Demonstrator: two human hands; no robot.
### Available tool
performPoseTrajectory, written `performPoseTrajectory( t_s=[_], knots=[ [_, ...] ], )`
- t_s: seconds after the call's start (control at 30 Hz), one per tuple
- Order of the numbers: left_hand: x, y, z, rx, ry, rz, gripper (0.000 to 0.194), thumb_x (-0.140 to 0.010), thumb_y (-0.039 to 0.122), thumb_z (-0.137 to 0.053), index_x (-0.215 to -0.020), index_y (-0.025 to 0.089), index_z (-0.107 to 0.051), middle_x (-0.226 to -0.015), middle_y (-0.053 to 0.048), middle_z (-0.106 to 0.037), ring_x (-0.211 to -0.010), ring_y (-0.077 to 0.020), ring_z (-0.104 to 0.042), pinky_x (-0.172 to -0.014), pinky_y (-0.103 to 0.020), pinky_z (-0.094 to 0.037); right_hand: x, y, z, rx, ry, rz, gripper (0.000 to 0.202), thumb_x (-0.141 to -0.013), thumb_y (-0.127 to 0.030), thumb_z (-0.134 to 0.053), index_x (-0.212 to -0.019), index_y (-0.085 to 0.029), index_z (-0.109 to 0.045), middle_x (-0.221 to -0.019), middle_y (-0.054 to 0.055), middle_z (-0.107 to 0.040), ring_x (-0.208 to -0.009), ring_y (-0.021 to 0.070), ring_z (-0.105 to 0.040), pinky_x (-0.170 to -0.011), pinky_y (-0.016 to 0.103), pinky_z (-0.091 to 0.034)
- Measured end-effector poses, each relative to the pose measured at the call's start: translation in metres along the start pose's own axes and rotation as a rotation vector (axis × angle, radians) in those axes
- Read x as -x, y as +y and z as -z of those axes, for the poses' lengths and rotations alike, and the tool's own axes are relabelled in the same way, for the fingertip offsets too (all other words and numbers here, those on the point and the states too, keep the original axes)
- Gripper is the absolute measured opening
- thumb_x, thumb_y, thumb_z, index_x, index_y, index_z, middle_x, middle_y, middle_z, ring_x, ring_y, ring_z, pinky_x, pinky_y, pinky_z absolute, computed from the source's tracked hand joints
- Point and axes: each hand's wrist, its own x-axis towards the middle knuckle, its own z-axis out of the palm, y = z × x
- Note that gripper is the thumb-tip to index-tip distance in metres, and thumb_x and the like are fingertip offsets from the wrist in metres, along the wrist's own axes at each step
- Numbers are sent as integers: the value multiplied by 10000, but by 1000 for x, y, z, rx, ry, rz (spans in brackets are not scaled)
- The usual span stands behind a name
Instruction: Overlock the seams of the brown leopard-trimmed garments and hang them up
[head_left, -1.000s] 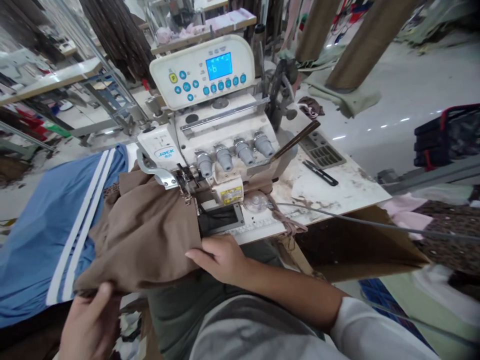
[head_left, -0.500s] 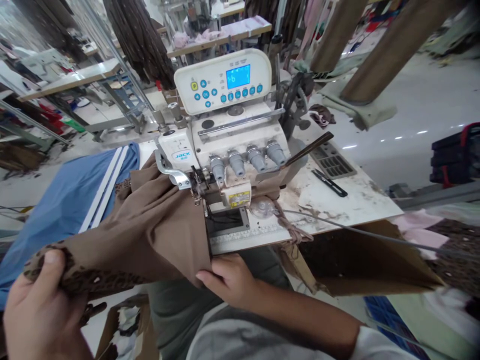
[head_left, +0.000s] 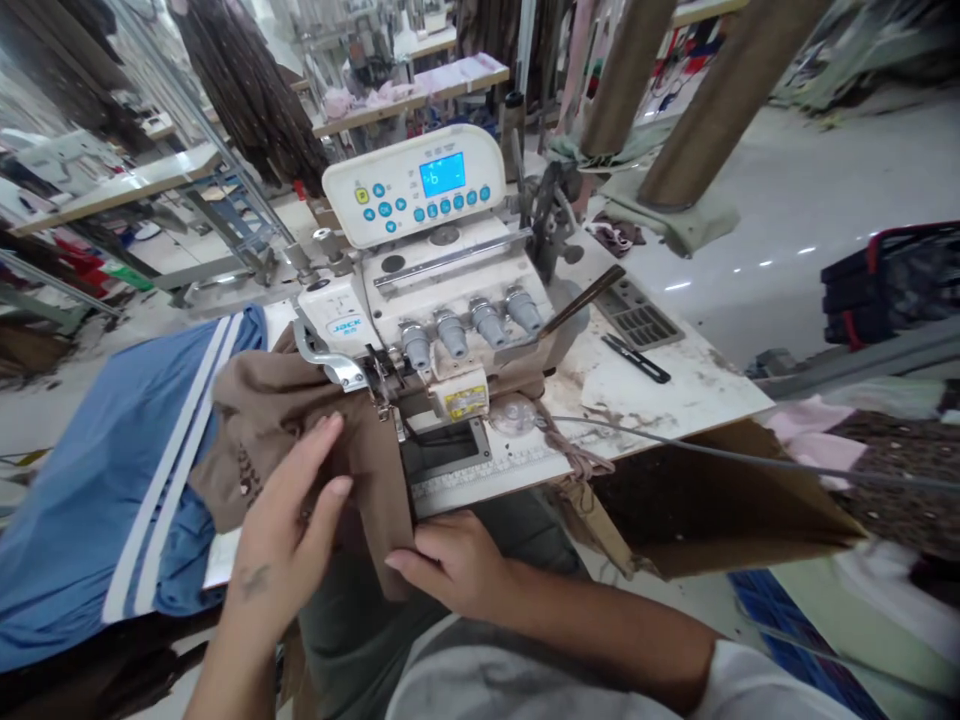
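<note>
A brown fabric piece (head_left: 381, 480) with a leopard-print part lies bunched left of the overlock machine (head_left: 442, 260), its straight edge running up to the presser foot (head_left: 386, 405). My left hand (head_left: 289, 515) rests on the fabric's folds, thumb apart from the outstretched fingers; some fingertips are hidden. At the table's front edge, my right hand (head_left: 454, 562) pinches the lower end of the fabric between thumb and fingers. The machine's control panel (head_left: 416, 190) has a lit blue screen.
Blue fabric with white stripes (head_left: 97, 440) hangs over the table's left side. A black-handled cutter (head_left: 636, 358) and a grey compartment tray (head_left: 637, 312) lie on the right. A cardboard box (head_left: 735, 500) stands below the table's right edge. A grey cord (head_left: 675, 440) crosses above it.
My left hand has let go of the fabric's leopard-print end and moved right, onto the folds near the presser foot. The fabric now lies bunched on the table. My right hand keeps its pinch.
</note>
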Motion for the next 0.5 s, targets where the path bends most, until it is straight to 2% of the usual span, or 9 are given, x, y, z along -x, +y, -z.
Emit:
performPoseTrajectory(
  t_s=[0.03,0.1,0.23,0.37,0.43,0.5],
  knots=[
    [-4,1,-12,-38,-27,-55,498,-1044,426,-557,-1531,324,-562,-1584,-11,-580,-1502,-268,-500,-1305,-485,-358,-1,0,1,-3,-5,-15,605,-1105,-515,-505,-585,-206,-486,-521,-28,-513,-498,106,-455,-526,268,-281],
    [-16,-4,-24,-105,-21,-78,514,-1056,446,-530,-1520,232,-582,-1594,-69,-568,-1539,-270,-452,-1315,-471,-331,-4,-1,2,-21,3,-54,619,-1097,-529,-514,-575,-204,-455,-518,-36,-490,-493,95,-424,-522,259,-271],
    [-51,-23,-21,-138,-53,-8,559,-1039,540,-516,-1454,190,-648,-1573,-107,-584,-1520,-303,-477,-1299,-491,-348,-15,0,4,-43,38,-86,635,-1094,-541,-506,-566,-204,-399,-507,-46,-436,-489,88,-387,-523,252,-262],
    [-90,-36,-20,-90,-102,-53,477,-1051,470,-481,-1390,209,-694,-1537,-95,-619,-1469,-301,-528,-1281,-488,-359,-39,2,9,-65,59,-116,625,-1081,-544,-511,-574,-213,-354,-500,-53,-390,-490,90,-382,-517,253,-263],
    [-106,-41,-22,-73,-43,-53,424,-1053,420,-476,-1329,229,-735,-1449,-74,-689,-1371,-288,-611,-1239,-461,-413,-54,2,13,-71,94,-133,619,-1062,-541,-535,-579,-218,-321,-500,-57,-365,-494,89,-390,-522,245,-283],
    [-111,-42,-23,-75,91,2,398,-1054,389,-479,-1299,231,-751,-1372,-70,-733,-1300,-285,-658,-1189,-445,-460,-66,1,18,-83,115,-145,603,-1048,-536,-552,-588,-225,-316,-504,-54,-377,-507,97,-441,-524,238,-309]
  ],
)
